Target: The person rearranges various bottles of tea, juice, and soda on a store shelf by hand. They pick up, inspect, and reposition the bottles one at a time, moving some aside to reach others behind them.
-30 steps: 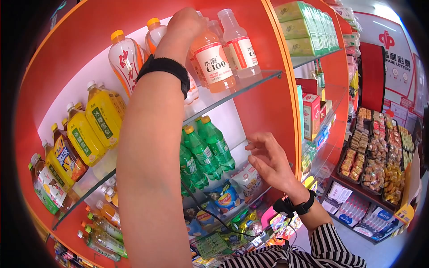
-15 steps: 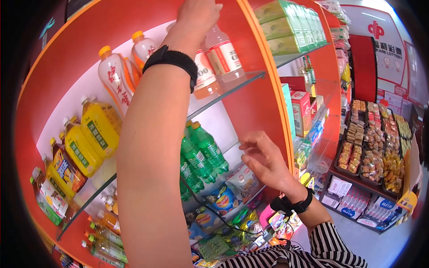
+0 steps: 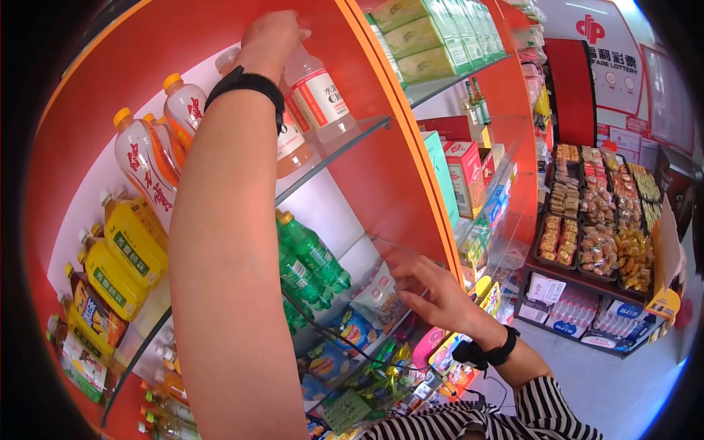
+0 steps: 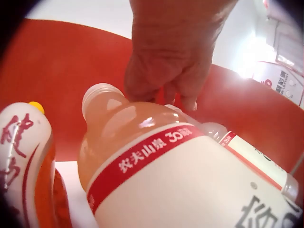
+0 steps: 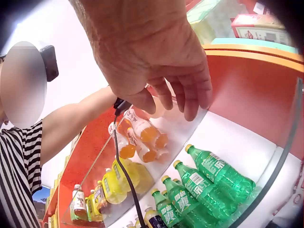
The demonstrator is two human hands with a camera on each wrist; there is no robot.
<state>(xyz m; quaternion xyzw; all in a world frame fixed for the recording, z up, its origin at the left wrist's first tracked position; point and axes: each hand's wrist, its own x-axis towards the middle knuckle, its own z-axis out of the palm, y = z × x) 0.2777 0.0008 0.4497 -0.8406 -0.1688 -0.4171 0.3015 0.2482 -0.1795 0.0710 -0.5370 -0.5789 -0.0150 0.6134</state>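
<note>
On the upper glass shelf, my left hand (image 3: 270,44) is over the necks of the C100 bottles (image 3: 319,99). In the left wrist view, the hand (image 4: 171,61) points down behind a pink-orange bottle (image 4: 142,175); its fingertips come near another bottle's top, and whether they grip it is hidden. That front bottle stands upright in its label. My right hand (image 3: 440,301) hangs in front of the lower shelf with relaxed, slightly bent fingers, beside a snack bag (image 3: 378,293). The right wrist view shows this hand (image 5: 152,61) holding nothing, above green bottles (image 5: 199,190).
Orange-capped bottles (image 3: 143,158) and yellow drinks (image 3: 132,242) stand to the left. An orange upright panel edge (image 3: 411,147) borders the shelves. Tissue packs (image 3: 418,37) and boxes (image 3: 463,176) sit beyond it. A black cable (image 3: 330,334) crosses before the lower shelf. Packaged snacks (image 3: 598,213) are at right.
The head view has turned to the right, so the shelves sit further left. My left hand remains over the C100 bottle tops. My right hand keeps its relaxed pose, slightly lower in view.
</note>
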